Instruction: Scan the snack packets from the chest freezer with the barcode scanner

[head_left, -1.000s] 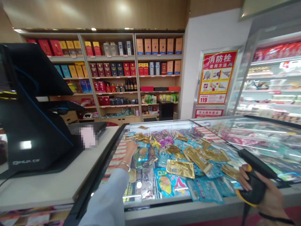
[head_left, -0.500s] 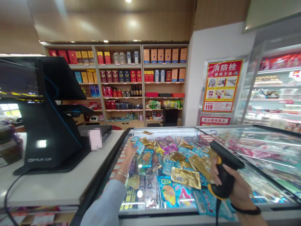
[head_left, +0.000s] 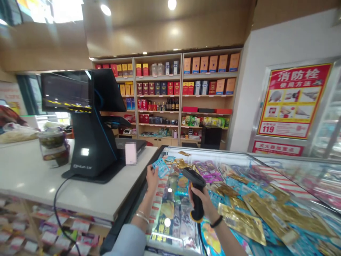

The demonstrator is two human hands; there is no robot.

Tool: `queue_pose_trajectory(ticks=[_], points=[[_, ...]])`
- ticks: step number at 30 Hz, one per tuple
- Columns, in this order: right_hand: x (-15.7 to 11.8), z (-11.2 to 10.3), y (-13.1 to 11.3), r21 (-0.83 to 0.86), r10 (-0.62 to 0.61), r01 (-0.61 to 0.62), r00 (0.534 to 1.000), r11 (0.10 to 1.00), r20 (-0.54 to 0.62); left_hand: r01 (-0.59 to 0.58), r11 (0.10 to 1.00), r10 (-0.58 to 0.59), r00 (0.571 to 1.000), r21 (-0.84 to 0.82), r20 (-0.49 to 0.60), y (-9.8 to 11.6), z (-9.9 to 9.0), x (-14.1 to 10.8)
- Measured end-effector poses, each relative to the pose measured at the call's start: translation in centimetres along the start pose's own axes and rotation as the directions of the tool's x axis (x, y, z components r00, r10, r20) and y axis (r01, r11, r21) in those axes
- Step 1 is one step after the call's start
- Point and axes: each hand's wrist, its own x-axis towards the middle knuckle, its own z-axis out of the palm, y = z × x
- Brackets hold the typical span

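Scanner cable point(head_left: 200, 236): hangs from the foot of the scanner handle, between the two forearms.
Gold packet point(head_left: 242, 222): lies flat at the near right, to the right of the right forearm.
Right hand point(head_left: 209, 206): wrapped around the handle of the black scanner point(head_left: 197, 202); whether the trigger is pressed cannot be told.
Scanner attitude: handle roughly upright, head turned to the far left, toward the left hand.
Left hand point(head_left: 152, 179): fingertips pinch the left edge of the blue packet point(head_left: 161, 168).
Blue packet position: raised at the left of the glass-topped case point(head_left: 130, 206), just beyond the left fingers; long axis appears to slant from far left to near right.
Key relation: the packet lies to the left of the scanner head, apart from it; the left hand is the nearer one, being in contact.
Surroundings: flat packets lie below and behind the gap; purple packets point(head_left: 209, 172) lie beyond the scanner, to its right.
Left boundary: the white counter point(head_left: 106, 202) runs alongside the left hand and carries the black terminal point(head_left: 89, 153), an obstacle on that side.
Background: stocked shelves point(head_left: 158, 78) along the wall; a red notice point(head_left: 295, 101) at the right.
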Motion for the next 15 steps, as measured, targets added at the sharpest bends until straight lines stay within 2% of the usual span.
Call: queue_pose_trajectory(ticks=[3,5,9,15], points=[[-0.3,-0.9,-0.1,-0.028,0.034,-0.031,0.996,0.999,0.078,-0.019,0.996,0.013,0.997,0.089,0.077,0.2,0.1,0.1],[-0.4,-1.6,-0.4,-0.031,0.047,-0.045,0.996,0.999,0.075,-0.044,0.993,0.033,0.994,0.109,0.105,0.6,0.0,0.3],[-0.2,-2.1,-0.5,-0.039,0.073,-0.072,0.996,0.997,0.046,-0.051,0.996,0.046,0.997,0.076,0.066,0.8,-0.4,0.5],[-0.3,-1.1,0.1,-0.165,0.153,-0.147,0.988,0.975,0.024,0.045,0.998,-0.042,0.998,-0.042,0.051,-0.1,0.0,0.7]])
